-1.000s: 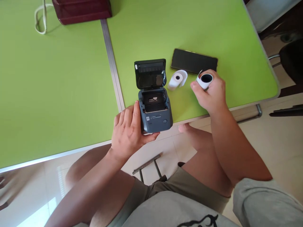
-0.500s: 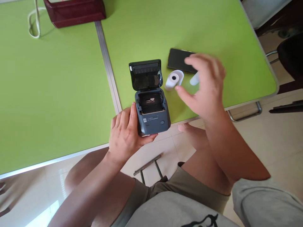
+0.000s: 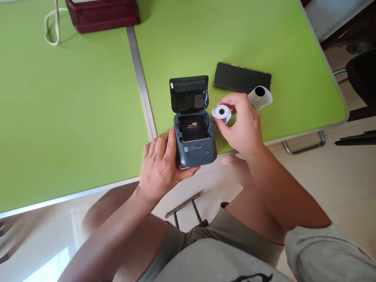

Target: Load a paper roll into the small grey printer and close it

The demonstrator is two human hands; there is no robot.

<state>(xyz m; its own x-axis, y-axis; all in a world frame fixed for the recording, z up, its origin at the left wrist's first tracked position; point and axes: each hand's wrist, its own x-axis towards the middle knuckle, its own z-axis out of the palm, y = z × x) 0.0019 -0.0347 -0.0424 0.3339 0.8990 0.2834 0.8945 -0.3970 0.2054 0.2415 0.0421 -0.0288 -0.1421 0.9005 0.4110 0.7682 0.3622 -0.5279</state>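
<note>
A dark blue-grey label printer (image 3: 196, 150) sits at the table's front edge with its black lid (image 3: 189, 96) raised and its paper bay bare. My left hand (image 3: 160, 162) grips the printer's left side, thumb along its front bottom edge. Just right of the printer, my right hand (image 3: 242, 121) pinches a small white paper roll (image 3: 221, 112) between thumb and fingers, its core facing up. Behind that hand lies a second white roll (image 3: 266, 98) with a dark core, partly unwound. The fingertips on the far side of the held roll are partly hidden.
A black smartphone (image 3: 242, 76) lies behind the rolls on the green table (image 3: 88, 105). At the back left stand a dark red holder (image 3: 105, 17) and a looped white cord (image 3: 55, 27). A metal strip (image 3: 141, 82) crosses the tabletop.
My right hand has come down and left from over the phone and closed on the small paper roll. The second roll and the phone now show more fully. My left hand keeps its grip.
</note>
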